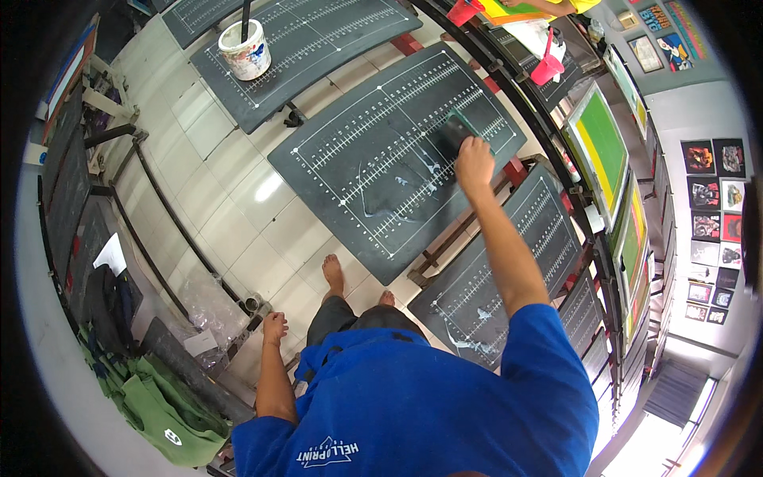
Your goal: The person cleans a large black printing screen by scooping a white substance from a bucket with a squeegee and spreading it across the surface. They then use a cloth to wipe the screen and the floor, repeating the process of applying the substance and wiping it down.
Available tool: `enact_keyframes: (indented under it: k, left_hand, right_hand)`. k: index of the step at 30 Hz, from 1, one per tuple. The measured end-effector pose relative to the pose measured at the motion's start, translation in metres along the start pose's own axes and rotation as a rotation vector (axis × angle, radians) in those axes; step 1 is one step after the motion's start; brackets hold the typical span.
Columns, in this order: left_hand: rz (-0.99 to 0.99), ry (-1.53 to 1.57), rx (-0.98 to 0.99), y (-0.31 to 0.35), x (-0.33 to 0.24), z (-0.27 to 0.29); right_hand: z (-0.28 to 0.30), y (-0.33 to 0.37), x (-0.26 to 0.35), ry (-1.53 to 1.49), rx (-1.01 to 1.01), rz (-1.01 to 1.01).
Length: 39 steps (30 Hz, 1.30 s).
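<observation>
My right hand (474,164) is closed on a dark, flat spreader (458,129) with a greenish edge. The spreader lies against the far right part of a dark grey printing board (318,171) marked with white ruler lines. Wet-looking smears (429,168) and streaks mark the board's surface, left of and nearer than the hand. Down at my left side hangs my left hand (274,327), fingers curled, nothing showing in it; it is nearest to a dark metal rail (252,304).
A paint-stained white bucket (245,52) with a stick stands on the farther board (306,60). Another board (509,262) is at right. Framed screens (600,147) and red containers (548,67) line the right rack. A person in yellow (556,8) works far right. Green cloth (171,413) hangs lower left.
</observation>
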<state>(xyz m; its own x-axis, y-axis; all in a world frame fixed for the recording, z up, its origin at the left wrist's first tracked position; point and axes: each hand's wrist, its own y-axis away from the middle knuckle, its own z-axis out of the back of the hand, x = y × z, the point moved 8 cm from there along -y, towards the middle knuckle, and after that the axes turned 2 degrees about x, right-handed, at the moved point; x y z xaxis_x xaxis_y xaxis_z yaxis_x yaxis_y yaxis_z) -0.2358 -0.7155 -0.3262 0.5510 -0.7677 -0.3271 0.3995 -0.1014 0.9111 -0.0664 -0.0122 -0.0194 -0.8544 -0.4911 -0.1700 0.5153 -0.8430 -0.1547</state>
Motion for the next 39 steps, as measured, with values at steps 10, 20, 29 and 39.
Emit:
enact_keyframes:
  k: [10,20,29,39]
  left_hand:
    - [-0.174,-0.027,0.043,0.005,-0.004,-0.034]
    - [-0.276,0.062,0.092,0.104,0.041,-0.120]
    - [-1.325,0.599,0.628,0.448,-0.160,-0.118]
    - [-2.493,0.592,0.935,0.764,-0.066,-0.061]
  right_hand:
    - [0.063,0.020,-0.124,-0.348,0.309,-0.026]
    - [0.073,0.300,-0.173,-0.391,0.129,0.306]
    - [0.109,0.503,-0.192,-0.451,0.246,0.450]
    - [0.097,0.572,-0.229,-0.352,0.196,0.609]
